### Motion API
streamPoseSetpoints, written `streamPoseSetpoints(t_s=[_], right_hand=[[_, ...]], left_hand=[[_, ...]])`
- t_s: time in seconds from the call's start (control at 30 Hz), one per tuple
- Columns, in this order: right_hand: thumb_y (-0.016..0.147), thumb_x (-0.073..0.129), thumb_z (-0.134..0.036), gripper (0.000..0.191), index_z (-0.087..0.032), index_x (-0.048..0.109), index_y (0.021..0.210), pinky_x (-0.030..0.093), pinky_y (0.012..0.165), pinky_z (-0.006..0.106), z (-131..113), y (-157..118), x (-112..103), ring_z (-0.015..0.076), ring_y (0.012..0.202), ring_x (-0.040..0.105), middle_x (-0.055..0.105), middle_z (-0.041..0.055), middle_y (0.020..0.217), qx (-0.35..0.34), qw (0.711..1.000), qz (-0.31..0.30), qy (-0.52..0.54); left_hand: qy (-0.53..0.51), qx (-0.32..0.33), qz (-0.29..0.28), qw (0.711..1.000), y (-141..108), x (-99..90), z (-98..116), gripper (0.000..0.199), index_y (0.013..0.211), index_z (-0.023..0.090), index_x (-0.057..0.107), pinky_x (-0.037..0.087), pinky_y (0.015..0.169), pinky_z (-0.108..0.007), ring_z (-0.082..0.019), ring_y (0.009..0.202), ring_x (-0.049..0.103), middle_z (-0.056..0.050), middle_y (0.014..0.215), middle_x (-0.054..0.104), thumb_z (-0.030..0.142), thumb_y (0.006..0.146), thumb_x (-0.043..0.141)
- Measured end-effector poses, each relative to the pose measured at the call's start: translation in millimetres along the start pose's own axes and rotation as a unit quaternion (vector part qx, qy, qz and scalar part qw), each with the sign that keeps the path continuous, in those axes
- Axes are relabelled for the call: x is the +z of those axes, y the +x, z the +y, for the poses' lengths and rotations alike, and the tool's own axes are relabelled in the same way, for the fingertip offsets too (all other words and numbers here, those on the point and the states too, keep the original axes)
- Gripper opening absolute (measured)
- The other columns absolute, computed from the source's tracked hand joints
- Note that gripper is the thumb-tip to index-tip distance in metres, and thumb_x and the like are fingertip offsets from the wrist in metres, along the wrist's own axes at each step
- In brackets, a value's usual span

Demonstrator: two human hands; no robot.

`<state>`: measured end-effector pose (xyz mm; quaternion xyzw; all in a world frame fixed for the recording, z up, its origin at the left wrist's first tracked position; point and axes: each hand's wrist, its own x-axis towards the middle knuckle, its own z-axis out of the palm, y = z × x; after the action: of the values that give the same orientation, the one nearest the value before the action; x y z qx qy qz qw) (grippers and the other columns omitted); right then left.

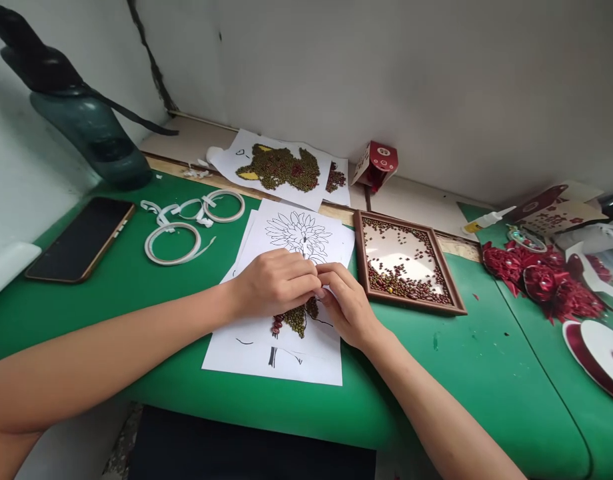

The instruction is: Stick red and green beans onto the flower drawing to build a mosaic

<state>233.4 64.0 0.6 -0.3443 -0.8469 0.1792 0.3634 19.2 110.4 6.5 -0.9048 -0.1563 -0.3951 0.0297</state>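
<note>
Spreading across the whole lower frame, your green table (136,280) carries everything else. At the upper left stands a dark bottle (86,127), and below it, at the left edge, a phone (81,239) lies face up. At centre lies your flower sheet (296,300), a white page with a line drawing of a bloom, resting on other sheets. Green beans (296,320) and a few red ones are stuck on the stem, just below your hands. Right of the sheet, near but apart, sits a brown tray (406,261) holding loose red beans, heaped mostly along its lower edge. A finished bean picture (281,168) lies at top centre, against the wall. Red ribbon flowers (546,283) pile up at the right, with a ribbon spool (601,357) at the lower right edge. White tape rings (174,243) lie left of centre.

Your left hand (274,283) rests on the sheet, fingers curled in and closed. Your right hand (346,303) meets it fingertip to fingertip, pinched narrow. You cannot tell what, if anything, sits between the tips: it is too small to see.
</note>
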Motion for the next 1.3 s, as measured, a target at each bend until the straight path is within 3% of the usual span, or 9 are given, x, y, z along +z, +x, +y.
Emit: streamPoseSetpoints(t_s=[0.33,0.53,0.7,0.9,1.17,1.3], right_hand=[[0.103,0.055,-0.014,0.017,-0.025,0.063,0.111,0.059,0.080,0.042,5.6,-3.8,-2.5,0.0230,0.096,0.065,0.068,0.0092,0.106,0.009,0.997,0.058,0.051],[0.100,0.055,-0.010,0.020,-0.025,0.063,0.111,0.059,0.081,0.043,8.2,-5.0,-4.3,0.0231,0.097,0.065,0.067,0.0092,0.106,0.029,0.992,0.076,0.102],[0.095,0.054,-0.006,0.025,-0.025,0.061,0.110,0.058,0.083,0.044,8.6,-4.3,-4.4,0.0239,0.100,0.065,0.065,0.0095,0.109,0.041,0.991,0.084,0.100],[0.093,0.058,-0.006,0.021,-0.024,0.061,0.102,0.057,0.087,0.043,6.9,-6.0,-7.1,0.0237,0.106,0.065,0.065,0.0091,0.114,0.052,0.992,0.065,0.094],[0.100,0.053,-0.009,0.026,-0.022,0.073,0.110,0.053,0.075,0.036,3.5,-3.0,-13.0,0.0204,0.087,0.063,0.071,0.0081,0.099,0.046,0.987,0.002,0.154],[0.098,0.060,-0.007,0.027,-0.024,0.077,0.111,0.053,0.072,0.033,7.6,-4.2,-11.9,0.0192,0.085,0.065,0.072,0.0060,0.094,0.042,0.983,0.021,0.178]], left_hand=[[0.003,-0.020,0.010,1.000,6.8,8.2,1.6,0.008,0.087,0.020,0.059,0.045,0.060,-0.031,-0.015,0.071,0.064,0.000,0.081,0.070,0.014,0.092,0.060],[0.055,0.025,-0.037,0.997,19.2,5.0,-4.0,0.010,0.088,0.019,0.055,0.043,0.059,-0.030,-0.014,0.065,0.061,0.000,0.078,0.067,0.011,0.093,0.057],[0.036,0.012,-0.043,0.998,21.6,12.8,-5.6,0.014,0.089,0.021,0.049,0.041,0.055,-0.028,-0.014,0.061,0.055,0.001,0.075,0.061,0.008,0.094,0.051],[-0.051,0.037,-0.037,0.997,9.1,19.5,-6.7,0.015,0.093,0.022,0.045,0.046,0.059,-0.028,-0.014,0.066,0.057,0.000,0.078,0.060,0.007,0.095,0.049],[0.020,0.046,-0.005,0.999,10.1,22.4,-7.3,0.009,0.095,0.021,0.049,0.044,0.057,-0.027,-0.011,0.063,0.058,0.003,0.080,0.065,0.020,0.104,0.050],[0.014,0.051,0.014,0.999,10.5,21.0,-8.0,0.012,0.095,0.021,0.052,0.043,0.055,-0.027,-0.009,0.064,0.060,0.004,0.081,0.068,0.025,0.106,0.050]])
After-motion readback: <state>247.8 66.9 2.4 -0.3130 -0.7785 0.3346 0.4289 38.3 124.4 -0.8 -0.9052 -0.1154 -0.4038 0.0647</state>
